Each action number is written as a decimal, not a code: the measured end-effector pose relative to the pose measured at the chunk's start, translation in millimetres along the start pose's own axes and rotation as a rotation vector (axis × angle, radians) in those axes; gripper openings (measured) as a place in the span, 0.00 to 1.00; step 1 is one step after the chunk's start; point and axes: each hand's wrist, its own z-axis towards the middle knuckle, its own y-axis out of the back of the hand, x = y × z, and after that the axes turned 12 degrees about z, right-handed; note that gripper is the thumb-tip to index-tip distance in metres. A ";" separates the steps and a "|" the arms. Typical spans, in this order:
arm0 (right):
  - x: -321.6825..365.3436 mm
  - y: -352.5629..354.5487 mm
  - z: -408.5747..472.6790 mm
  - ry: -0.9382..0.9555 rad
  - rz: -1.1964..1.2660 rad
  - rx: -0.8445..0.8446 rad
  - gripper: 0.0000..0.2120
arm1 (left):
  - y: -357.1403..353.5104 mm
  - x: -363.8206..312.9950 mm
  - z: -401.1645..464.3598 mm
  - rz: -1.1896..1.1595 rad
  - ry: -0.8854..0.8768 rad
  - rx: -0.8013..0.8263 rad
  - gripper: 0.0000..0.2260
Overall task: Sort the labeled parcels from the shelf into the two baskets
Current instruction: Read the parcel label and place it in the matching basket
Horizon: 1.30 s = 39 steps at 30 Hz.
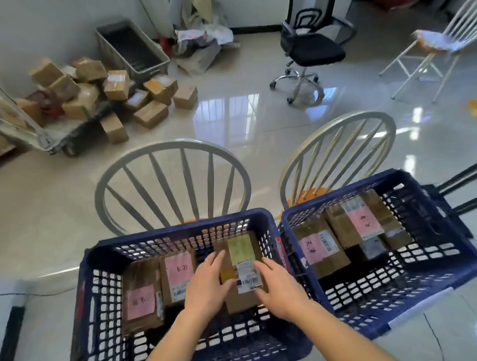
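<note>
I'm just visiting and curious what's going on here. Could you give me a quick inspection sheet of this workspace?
Surface: glossy tiled floor.
Job's things: left basket holds two pink-labeled parcels; right basket holds parcels too.
Clutter: cardboard boxes heaped by a cart.
Grips: left hand and right hand hold a green-labeled parcel inside the left basket.
Cables: nothing seen.
Surroundings: office chair, spindle-back chairs.
</note>
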 end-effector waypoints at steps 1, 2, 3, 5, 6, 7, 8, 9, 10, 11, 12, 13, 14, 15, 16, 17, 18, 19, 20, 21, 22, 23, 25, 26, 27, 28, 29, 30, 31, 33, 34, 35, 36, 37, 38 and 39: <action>10.9 17.9 -8.1 0.011 -0.011 -0.035 0.34 | 22.6 -4.2 -2.7 0.016 -0.024 -0.026 0.34; 22.4 36.4 -18.1 0.022 -0.031 -0.080 0.33 | 46.2 -9.3 -5.8 0.042 -0.049 -0.054 0.33; 33.8 54.6 -29.0 0.031 -0.057 -0.128 0.33 | 70.7 -15.9 -8.9 0.071 -0.079 -0.090 0.32; 54.9 91.7 -53.8 0.025 -0.090 -0.212 0.32 | 120.2 -33.1 -14.3 0.125 -0.136 -0.151 0.31; 65.2 114.6 -69.7 0.015 -0.097 -0.258 0.32 | 148.6 -47.1 -16.8 0.154 -0.180 -0.186 0.31; 75.1 136.3 -86.2 0.007 -0.104 -0.296 0.32 | 174.5 -60.9 -19.2 0.178 -0.222 -0.216 0.31; 83.9 158.3 -103.4 0.003 -0.111 -0.335 0.32 | 200.3 -76.7 -22.4 0.197 -0.253 -0.245 0.32; 92.3 184.3 -125.5 -0.001 -0.113 -0.388 0.31 | 229.1 -97.2 -27.3 0.209 -0.296 -0.280 0.32; 99.9 209.9 -150.1 -0.009 -0.106 -0.445 0.30 | 256.8 -119.9 -35.2 0.226 -0.342 -0.315 0.33; 105.5 234.4 -173.0 -0.017 -0.094 -0.502 0.30 | 282.1 -142.8 -43.5 0.233 -0.388 -0.351 0.33; 109.5 258.3 -197.0 -0.024 -0.082 -0.562 0.30 | 305.7 -167.1 -53.2 0.237 -0.440 -0.379 0.33; 111.9 281.3 -222.1 -0.036 -0.067 -0.619 0.29 | 328.3 -192.2 -65.0 0.242 -0.493 -0.406 0.33; 112.4 302.3 -247.7 -0.046 -0.051 -0.672 0.29 | 347.6 -216.8 -77.8 0.246 -0.540 -0.429 0.32; 111.7 321.6 -274.7 -0.056 -0.032 -0.724 0.29 | 364.3 -241.7 -91.0 0.243 -0.585 -0.456 0.32; 109.0 339.0 -301.5 -0.066 -0.009 -0.773 0.30 | 378.4 -266.6 -105.1 0.230 -0.627 -0.477 0.32; 104.6 354.6 -329.3 -0.080 0.007 -0.824 0.31 | 389.6 -292.0 -118.6 0.211 -0.671 -0.494 0.32; 98.2 369.0 -357.0 -0.100 0.010 -0.877 0.31 | 398.5 -317.7 -133.0 0.192 -0.712 -0.504 0.32; 90.1 381.8 -386.1 -0.129 0.006 -0.927 0.32 | 405.2 -344.5 -148.7 0.175 -0.756 -0.508 0.32; 81.7 392.0 -416.2 -0.159 0.006 -0.977 0.32 | 410.0 -370.7 -166.8 0.162 -0.802 -0.515 0.32; 71.1 400.0 -446.2 -0.190 0.009 -1.021 0.32 | 412.4 -397.1 -185.2 0.154 -0.856 -0.530 0.32; 60.0 405.7 -477.9 -0.220 0.011 -1.066 0.31 | 413.7 -423.3 -205.8 0.156 -0.910 -0.546 0.32; 47.7 409.3 -510.4 -0.255 0.018 -1.103 0.31 | 413.1 -448.6 -227.3 0.160 -0.962 -0.567 0.31; 21.5 408.4 -579.8 -0.340 0.023 -1.156 0.34 | 405.6 -498.3 -273.0 0.156 -1.058 -0.591 0.30; 6.4 404.2 -616.3 -0.382 0.020 -1.179 0.36 | 398.2 -522.8 -298.1 0.150 -1.101 -0.580 0.30; -8.9 397.9 -654.3 -0.419 0.016 -1.210 0.36 | 388.7 -548.1 -324.8 0.145 -1.149 -0.565 0.30; -24.1 389.1 -694.0 -0.457 0.014 -1.247 0.36 | 377.7 -572.6 -355.6 0.141 -1.201 -0.548 0.30; -39.8 378.1 -733.5 -0.504 0.013 -1.281 0.35 | 364.6 -597.4 -387.2 0.139 -1.252 -0.526 0.31; -53.5 365.1 -774.3 -0.562 0.006 -1.313 0.34 | 349.9 -620.9 -422.1 0.133 -1.303 -0.500 0.32; -66.1 351.1 -814.3 -0.626 0.001 -1.337 0.34 | 333.8 -643.3 -456.9 0.123 -1.357 -0.474 0.32; -88.8 318.3 -892.4 -0.751 -0.011 -1.388 0.33 | 297.2 -684.9 -526.8 0.079 -1.474 -0.415 0.33; -99.2 298.7 -930.7 -0.811 -0.005 -1.420 0.33 | 276.8 -704.5 -562.1 0.052 -1.534 -0.371 0.34; -106.7 276.2 -969.3 -0.873 0.004 -1.456 0.33 | 256.0 -721.6 -599.8 0.028 -1.598 -0.322 0.34; -113.1 252.4 -1005.6 -0.938 0.012 -1.485 0.33 | 235.2 -736.8 -636.8 0.009 -1.661 -0.274 0.34; -116.7 226.4 -1041.1 -1.011 0.016 -1.503 0.34 | 214.4 -749.8 -674.4 0.001 -1.719 -0.229 0.34; -118.3 199.0 -1075.5 -1.091 0.024 -1.516 0.34 | 194.0 -759.8 -713.7 -0.006 -1.777 -0.183 0.34; -118.7 171.0 -1108.4 -1.173 0.036 -1.526 0.34 | 174.4 -767.8 -752.8 -0.012 -1.837 -0.142 0.35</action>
